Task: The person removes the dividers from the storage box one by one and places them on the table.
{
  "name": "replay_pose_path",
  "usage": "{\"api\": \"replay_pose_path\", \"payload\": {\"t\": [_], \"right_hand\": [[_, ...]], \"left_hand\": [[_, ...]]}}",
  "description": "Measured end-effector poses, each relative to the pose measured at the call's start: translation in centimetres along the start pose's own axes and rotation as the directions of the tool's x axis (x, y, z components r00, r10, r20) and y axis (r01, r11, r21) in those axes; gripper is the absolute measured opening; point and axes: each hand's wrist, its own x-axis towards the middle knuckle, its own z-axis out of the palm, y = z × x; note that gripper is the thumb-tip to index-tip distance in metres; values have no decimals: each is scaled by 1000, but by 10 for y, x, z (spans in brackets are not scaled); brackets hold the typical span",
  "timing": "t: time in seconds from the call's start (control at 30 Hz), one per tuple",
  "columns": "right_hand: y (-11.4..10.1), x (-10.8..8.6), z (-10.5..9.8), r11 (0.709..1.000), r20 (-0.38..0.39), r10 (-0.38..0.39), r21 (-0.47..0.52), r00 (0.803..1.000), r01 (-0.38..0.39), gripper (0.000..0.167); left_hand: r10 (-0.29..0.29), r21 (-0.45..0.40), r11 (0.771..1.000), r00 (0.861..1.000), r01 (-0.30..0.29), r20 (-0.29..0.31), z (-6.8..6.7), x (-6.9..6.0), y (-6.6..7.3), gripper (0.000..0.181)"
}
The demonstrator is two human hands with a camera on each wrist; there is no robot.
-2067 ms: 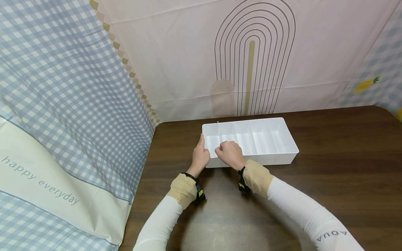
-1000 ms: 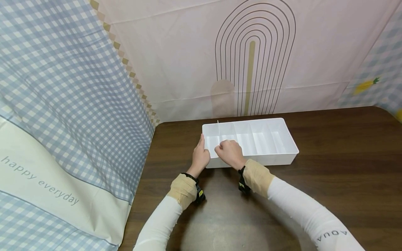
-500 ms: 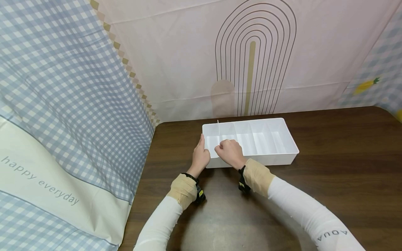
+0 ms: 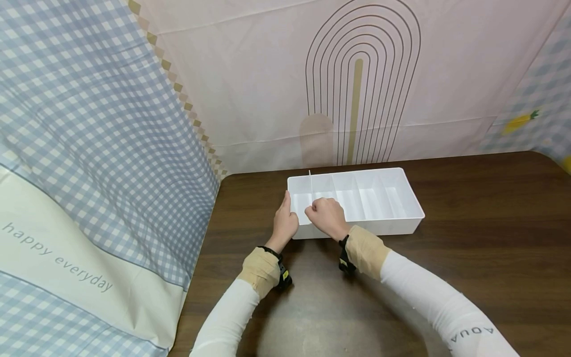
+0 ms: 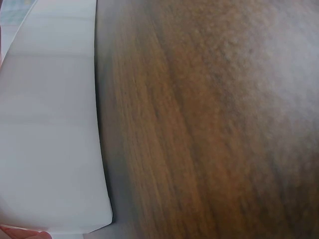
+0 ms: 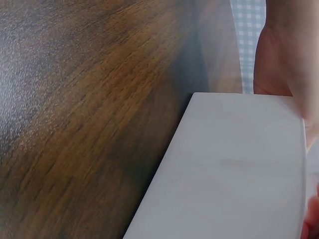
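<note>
A white divided storage box (image 4: 383, 227) stands on the brown table, split crosswise into several compartments. My left hand (image 4: 284, 225) grips its near left corner, thumb on the near rim and a finger along the left side. My right hand (image 4: 327, 216) is curled over the near rim and pinches the leftmost white divider (image 4: 310, 184), whose far end pokes slightly above the back rim. My right fingertips are mostly hidden by the hand. The left wrist view shows the box's outer wall (image 5: 50, 149); the right wrist view shows that wall (image 6: 234, 164) and my left hand (image 6: 284, 59).
The wooden table (image 4: 482, 218) extends right of the box and toward me. A pale curtain with an arch pattern (image 4: 250, 89) hangs behind the table's back edge. Blue checked cloth (image 4: 111, 124) drapes along the left side.
My right hand and the divider's far end have risen very slightly. The box and my left hand stay practically where they were.
</note>
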Motion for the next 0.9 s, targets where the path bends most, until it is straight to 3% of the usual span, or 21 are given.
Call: {"api": "replay_pose_path", "payload": {"t": [0.9], "right_hand": [[-1,3,-4,1000,-21,-11,27,1000,11,39]], "left_hand": [[-5,-17,1000,1000,5,7,0,0,0,65]]}}
